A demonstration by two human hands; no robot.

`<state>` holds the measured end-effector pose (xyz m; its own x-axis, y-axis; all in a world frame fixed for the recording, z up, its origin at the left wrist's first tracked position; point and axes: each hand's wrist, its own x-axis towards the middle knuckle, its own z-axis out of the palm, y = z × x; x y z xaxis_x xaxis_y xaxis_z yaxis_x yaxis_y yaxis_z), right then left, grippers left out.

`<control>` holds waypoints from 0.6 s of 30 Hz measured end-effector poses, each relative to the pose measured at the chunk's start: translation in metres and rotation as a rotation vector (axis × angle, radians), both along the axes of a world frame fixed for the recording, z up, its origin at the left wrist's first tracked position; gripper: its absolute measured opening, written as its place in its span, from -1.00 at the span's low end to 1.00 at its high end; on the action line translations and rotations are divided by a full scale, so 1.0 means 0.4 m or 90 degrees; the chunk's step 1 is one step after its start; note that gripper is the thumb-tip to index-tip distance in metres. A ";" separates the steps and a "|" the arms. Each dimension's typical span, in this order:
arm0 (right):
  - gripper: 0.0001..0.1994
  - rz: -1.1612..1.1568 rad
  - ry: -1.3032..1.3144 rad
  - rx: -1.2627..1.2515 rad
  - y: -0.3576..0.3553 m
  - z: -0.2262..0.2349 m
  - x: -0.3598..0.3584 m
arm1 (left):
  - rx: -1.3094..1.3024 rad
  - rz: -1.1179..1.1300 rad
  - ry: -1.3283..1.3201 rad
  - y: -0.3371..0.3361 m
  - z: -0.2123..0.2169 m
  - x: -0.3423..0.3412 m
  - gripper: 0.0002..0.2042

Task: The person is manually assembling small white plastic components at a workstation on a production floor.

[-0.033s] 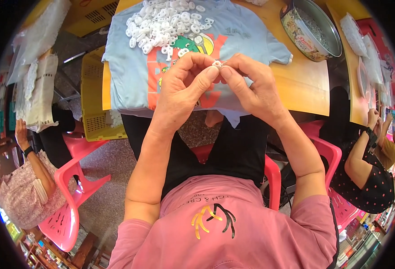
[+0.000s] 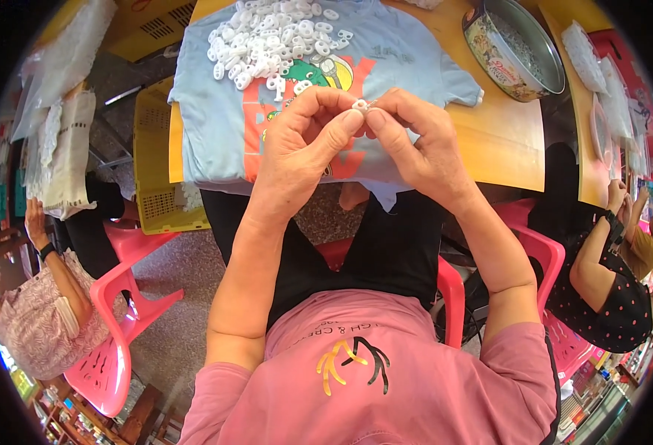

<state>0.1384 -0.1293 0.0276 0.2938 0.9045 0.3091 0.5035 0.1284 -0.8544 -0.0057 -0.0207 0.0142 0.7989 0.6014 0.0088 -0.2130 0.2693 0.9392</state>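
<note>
White piece (image 2: 360, 104) nudged right, pinched by left hand (image 2: 302, 148)

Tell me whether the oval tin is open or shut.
Open: no lid covers the tin, and small pieces show inside.

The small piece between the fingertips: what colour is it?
The small piece is white, seen in the head view.

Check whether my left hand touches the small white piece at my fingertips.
Touching: the head view shows the left hand pinching the white piece between thumb and forefinger.
</note>
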 end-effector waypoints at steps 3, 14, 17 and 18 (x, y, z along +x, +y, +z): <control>-0.86 -0.021 0.045 0.003 -0.006 0.018 -0.008 | -0.002 0.003 -0.013 -0.007 0.031 0.001 -0.83; -0.95 -0.009 -0.122 0.101 0.008 0.012 -0.001 | 0.085 0.079 -0.046 -0.041 0.015 0.023 -0.88; -0.93 0.009 -0.149 0.107 0.009 0.016 0.007 | 0.089 0.095 -0.053 -0.045 0.017 0.029 -0.89; -0.91 0.019 -0.158 0.107 0.009 0.016 0.009 | 0.079 0.106 -0.066 -0.046 0.018 0.031 -0.89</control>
<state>0.1421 -0.1256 0.0341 0.1646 0.8416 0.5145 0.6879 0.2759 -0.6713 0.0065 -0.0393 0.0213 0.6797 0.7141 0.1677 -0.3420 0.1063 0.9336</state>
